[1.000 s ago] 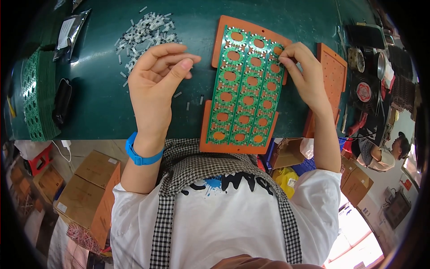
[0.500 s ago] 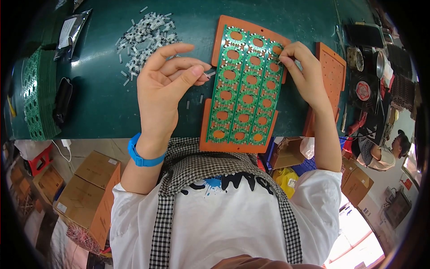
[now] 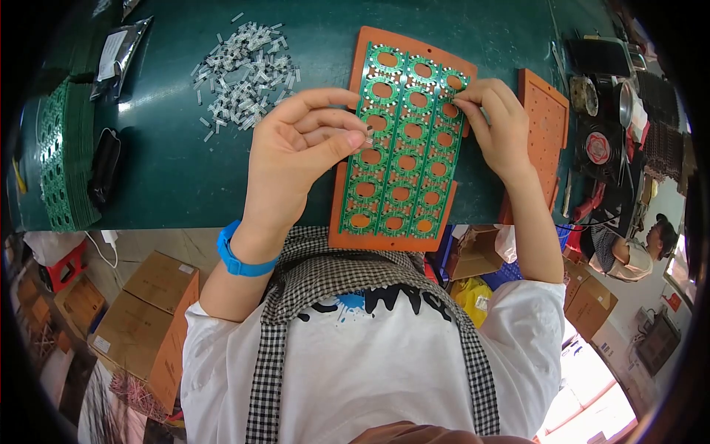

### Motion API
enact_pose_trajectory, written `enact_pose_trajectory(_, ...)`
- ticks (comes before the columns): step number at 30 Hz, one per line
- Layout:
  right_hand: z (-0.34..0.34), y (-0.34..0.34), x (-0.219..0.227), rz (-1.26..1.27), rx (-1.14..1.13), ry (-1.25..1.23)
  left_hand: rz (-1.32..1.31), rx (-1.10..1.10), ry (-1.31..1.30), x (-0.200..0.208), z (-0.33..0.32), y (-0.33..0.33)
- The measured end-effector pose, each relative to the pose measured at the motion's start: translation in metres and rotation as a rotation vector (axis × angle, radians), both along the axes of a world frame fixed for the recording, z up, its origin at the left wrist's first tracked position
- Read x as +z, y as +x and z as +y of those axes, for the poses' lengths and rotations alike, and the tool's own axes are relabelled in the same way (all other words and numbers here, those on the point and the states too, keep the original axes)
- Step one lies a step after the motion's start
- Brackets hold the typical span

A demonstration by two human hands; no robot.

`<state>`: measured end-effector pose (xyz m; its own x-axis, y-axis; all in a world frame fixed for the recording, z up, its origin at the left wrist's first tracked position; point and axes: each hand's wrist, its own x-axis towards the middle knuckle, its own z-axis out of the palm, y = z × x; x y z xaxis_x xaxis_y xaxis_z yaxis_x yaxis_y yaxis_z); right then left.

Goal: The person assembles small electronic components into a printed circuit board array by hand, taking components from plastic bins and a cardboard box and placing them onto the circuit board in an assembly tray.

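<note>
My head view shows the left hand [image 3: 307, 140] in a pinch: thumb and fingertips are drawn together on a small clear part [image 3: 368, 140], with the remaining fingers loosely curled. I locate this part over the left edge of the green circuit board panel [image 3: 393, 140]; I cannot tell whether it touches the surface. The right hand [image 3: 497, 122] has its thumb and index fingertips close together at the upper right edge of the panel. I cannot tell whether they meet or grip anything.

The panel carries three columns of oval cutouts and lies on an orange fixture [image 3: 399, 243], which projects beyond it at top and bottom. The fixture lies on the dark green bench [image 3: 177, 189], its lower end at the near edge, in front of the checked apron [image 3: 370, 268].

Left of the fixture, I note a loose pile of clear parts [image 3: 255, 74] beyond the left hand. A blue wristband [image 3: 244, 255] encircles the left wrist. Farther left stand a black pouch [image 3: 105, 164], a stack of green boards [image 3: 66, 155] and, above them, a silver bag [image 3: 122, 52]. To the right of the right hand lies a second orange plate [image 3: 546, 111], followed by a black tray [image 3: 603, 59].
</note>
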<state>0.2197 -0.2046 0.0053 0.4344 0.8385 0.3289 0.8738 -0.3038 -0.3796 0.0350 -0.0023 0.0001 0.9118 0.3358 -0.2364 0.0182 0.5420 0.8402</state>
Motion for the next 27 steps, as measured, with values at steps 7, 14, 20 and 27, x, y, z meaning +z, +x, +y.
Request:
enact_pose_trajectory(7,0.004,0.015,0.010,0.083,0.053,-0.099,-0.007,-0.053,0.003,0.002,-0.004,-0.001)
enact_pose_trajectory(14,-0.001,0.015,0.007,0.094,0.096,-0.079,0.018,-0.078,-0.005,0.006,-0.007,-0.001)
enact_pose_trajectory(20,0.000,-0.017,0.011,-0.184,0.037,-0.026,-0.009,-0.102,-0.002,0.005,-0.011,-0.001)
enact_pose_trajectory(27,0.026,-0.072,0.045,0.629,0.098,0.075,0.016,-0.139,0.004,0.008,-0.018,-0.002)
